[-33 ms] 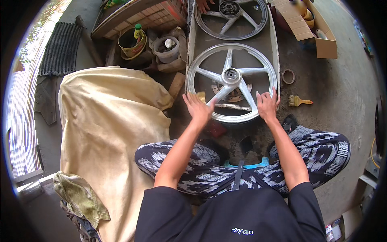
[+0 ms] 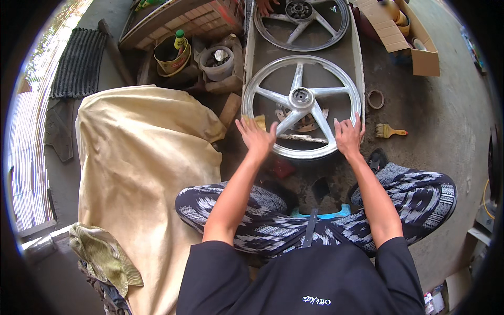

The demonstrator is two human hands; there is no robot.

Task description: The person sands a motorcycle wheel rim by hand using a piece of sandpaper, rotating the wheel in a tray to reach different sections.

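Note:
A bare silver five-spoke motorcycle wheel [image 2: 299, 112] lies flat across a pale-edged tray or frame in front of me. At its near left rim, my left hand [image 2: 256, 139] presses a small tan-yellow sheet [image 2: 260, 122] against the metal, thumb spread toward a spoke. Whether the sheet is sandpaper or cloth, I cannot make out. My right hand [image 2: 348, 137] grips the near right rim, its fingers curled over the edge. Through the spokes a brake disc [image 2: 305, 123] shows beneath the wheel.
Beyond lies a second wheel [image 2: 299, 39], with another person's hand [image 2: 266, 6] at its left. A paintbrush [image 2: 389, 131], metal ring [image 2: 375, 99] and cardboard box [image 2: 424, 62] are to the right. Leftward are a draped tan cover [image 2: 142, 152], a bucket [image 2: 172, 65] and a plastic tub [image 2: 218, 71].
My left hand has shifted slightly up and left along the rim with the tan-yellow sheet. My right hand keeps its place on the wheel.

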